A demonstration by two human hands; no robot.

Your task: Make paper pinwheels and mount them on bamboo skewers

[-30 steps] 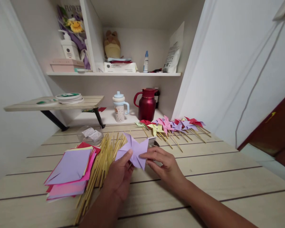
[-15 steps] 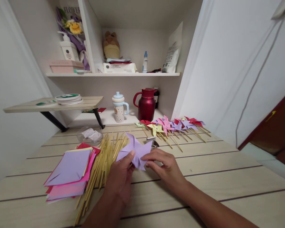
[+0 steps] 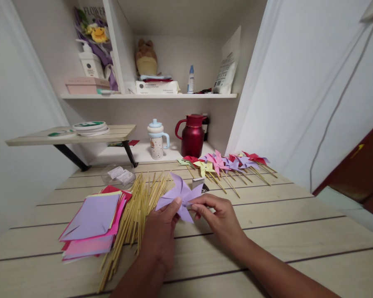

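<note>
Two hands: my left hand (image 3: 159, 231) and right hand (image 3: 219, 217) pinch the lilac pinwheel (image 3: 180, 195).
Handling: I judge it feather-light, crushable.
Grip: centre fold, gently.

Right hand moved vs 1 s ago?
Yes. The right hand shifted slightly left toward the bundle of bamboo sticks, fingertips now pinching the folded lilac paper pinwheel centre.
</note>
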